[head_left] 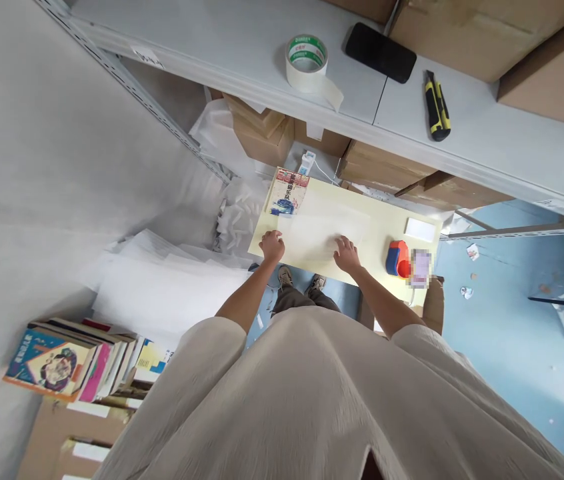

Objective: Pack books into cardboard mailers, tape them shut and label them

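A thin, translucent white sheet (319, 223) lies flat on a pale yellow table (387, 217). My left hand (272, 247) is at the sheet's lower left, its fingers curled and pinched on the edge. Over the lower right part of the sheet rests my right hand (347, 255), fingers apart and slightly bent, holding nothing. A book with a red and blue cover (289, 193) lies at the table's far left corner, partly beside the sheet. To the right of my right hand stands a red and blue tape dispenser (398, 259).
A shelf (242, 53) crosses above the table, bearing a tape roll (307, 63), a black phone (381, 52) and a utility knife (437, 107). White sheets (157, 287) are stacked at left, near several books (57, 363). A white box (420, 229) sits at the table's right end.
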`<state>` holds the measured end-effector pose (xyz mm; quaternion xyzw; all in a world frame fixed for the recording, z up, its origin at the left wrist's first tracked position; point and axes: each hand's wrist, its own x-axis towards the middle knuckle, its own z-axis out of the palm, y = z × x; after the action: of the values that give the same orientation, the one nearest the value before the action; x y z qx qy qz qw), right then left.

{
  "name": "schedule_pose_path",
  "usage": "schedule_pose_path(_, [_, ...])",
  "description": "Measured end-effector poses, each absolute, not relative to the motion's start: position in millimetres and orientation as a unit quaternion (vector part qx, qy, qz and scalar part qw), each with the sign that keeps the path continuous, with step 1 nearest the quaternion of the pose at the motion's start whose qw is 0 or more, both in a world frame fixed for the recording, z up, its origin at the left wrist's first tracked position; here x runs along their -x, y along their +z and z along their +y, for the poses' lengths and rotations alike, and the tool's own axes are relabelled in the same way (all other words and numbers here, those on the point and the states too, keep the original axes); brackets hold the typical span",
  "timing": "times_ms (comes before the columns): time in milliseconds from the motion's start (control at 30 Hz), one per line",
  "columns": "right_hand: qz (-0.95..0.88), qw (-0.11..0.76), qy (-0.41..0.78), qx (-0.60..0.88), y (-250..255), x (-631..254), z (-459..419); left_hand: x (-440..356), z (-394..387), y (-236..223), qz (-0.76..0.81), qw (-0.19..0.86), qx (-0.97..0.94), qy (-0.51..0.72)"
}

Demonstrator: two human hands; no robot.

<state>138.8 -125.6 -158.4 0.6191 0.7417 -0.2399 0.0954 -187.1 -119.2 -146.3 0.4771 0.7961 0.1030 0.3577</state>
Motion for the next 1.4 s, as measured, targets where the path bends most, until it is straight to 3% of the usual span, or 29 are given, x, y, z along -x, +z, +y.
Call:
schedule_pose_path(500, [0.672,0.049,-0.209,-0.709,-161.7,-144.2,-144.1,288.9,-115.8,-115.1,0.818,0.271,-0.481,0.162])
schedule_pose_path(800, [0.781,-0.008,-0.240,-0.576,-159.2,-49.3,-145.0,321.9,-139.0,-112.2,0.830,0.263,-0.462,0.167])
schedule_pose_path(1133, [0.816,0.118,-0.211,-0.525,-159.0,46.3,-136.4,354.5,-174.1,-128.9,0.825,0.270,-0.450,0.209])
schedule_pose_path(1400, [0.854,0.072,-0.196,-0.477,-157.1,71.9,-135.5,386.9,-197.3,-129.4,0.828,0.240,-0.453,0.228])
